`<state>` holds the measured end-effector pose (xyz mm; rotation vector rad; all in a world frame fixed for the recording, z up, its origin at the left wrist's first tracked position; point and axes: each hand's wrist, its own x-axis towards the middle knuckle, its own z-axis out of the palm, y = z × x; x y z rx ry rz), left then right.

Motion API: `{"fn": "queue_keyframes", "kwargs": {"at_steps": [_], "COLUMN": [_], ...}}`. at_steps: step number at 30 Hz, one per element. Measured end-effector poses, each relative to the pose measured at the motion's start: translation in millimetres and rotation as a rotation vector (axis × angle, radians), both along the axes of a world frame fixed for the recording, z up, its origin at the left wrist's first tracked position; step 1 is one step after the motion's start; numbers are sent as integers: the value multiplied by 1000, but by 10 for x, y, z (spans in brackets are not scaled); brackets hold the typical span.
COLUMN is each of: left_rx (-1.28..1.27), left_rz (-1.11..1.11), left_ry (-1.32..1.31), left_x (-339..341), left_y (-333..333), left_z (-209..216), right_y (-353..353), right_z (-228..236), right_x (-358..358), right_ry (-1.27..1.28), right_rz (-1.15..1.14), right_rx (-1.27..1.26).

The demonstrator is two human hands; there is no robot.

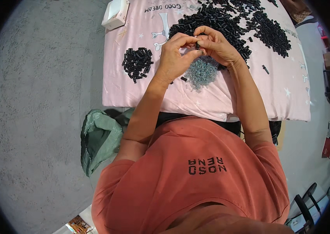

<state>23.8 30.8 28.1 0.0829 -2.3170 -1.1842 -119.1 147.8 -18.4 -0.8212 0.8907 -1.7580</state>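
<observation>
Over the middle of the table my left hand (pixel 176 54) and my right hand (pixel 217 47) meet, fingertips pinched together. Between them is a small black cylindrical piece (pixel 197 46), mostly covered by the fingers. Just below the hands lies a heap of small shiny metal parts (pixel 202 74) that look like springs; their exact kind is too fine to make out. Behind the hands spreads a large heap of black cylindrical pieces (pixel 211 21). A smaller pile of similar black pieces (pixel 137 64) sits left of my left forearm.
A pink patterned cloth (pixel 118 91) covers the table. Another black pile (pixel 272 35) lies at the far right, with a loose black piece (pixel 265 69) nearer me. A white box (pixel 115 13) stands at the far left corner. A green sack (pixel 98 136) is below the table's left front edge.
</observation>
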Motion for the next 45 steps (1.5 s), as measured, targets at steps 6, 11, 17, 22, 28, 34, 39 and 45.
{"fn": "queue_keyframes", "kwargs": {"at_steps": [6, 11, 17, 22, 28, 34, 39, 45], "left_rx": [-31, -53, -57, 10, -40, -500, -561, -365], "left_rz": [31, 62, 98, 109, 305, 563, 684, 419], "left_ry": [57, 129, 141, 155, 11, -204, -286, -48], "left_x": [-7, -33, -31, -19, 71, 285, 345, 10], "left_y": [43, 86, 115, 129, -348, -1008, -1055, -718], "left_z": [19, 9, 14, -10, -220, -510, -567, -438], "right_y": [-1, 22, 11, 20, -4, 90, 89, 71], "right_z": [-61, 53, 21, 18, 9, -70, -79, -122], "right_x": [-15, 41, 29, 35, -83, -330, -334, -326], "right_ry": [-20, -45, -71, -31, -64, -240, -237, -180], "right_rz": [36, 37, 42, 60, -242, -427, -459, -484], "right_rx": [-68, -89, -86, -113, 44, -120, -103, -66]}}
